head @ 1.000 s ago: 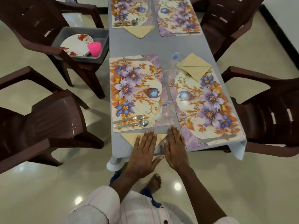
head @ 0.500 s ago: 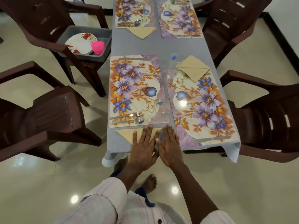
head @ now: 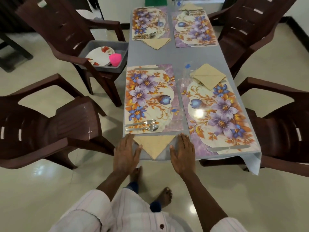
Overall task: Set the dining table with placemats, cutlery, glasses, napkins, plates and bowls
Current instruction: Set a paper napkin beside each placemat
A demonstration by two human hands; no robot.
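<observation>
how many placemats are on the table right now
4. Near left placemat; near right placemat; far left placemat; far right placemat. The table runs to the picture's top edge, so more may be hidden beyond it.

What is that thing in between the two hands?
A folded tan napkin lies between the left hand and the right hand, its tip pointing toward the person, on the grey tablecloth. The head view shows it.
</observation>
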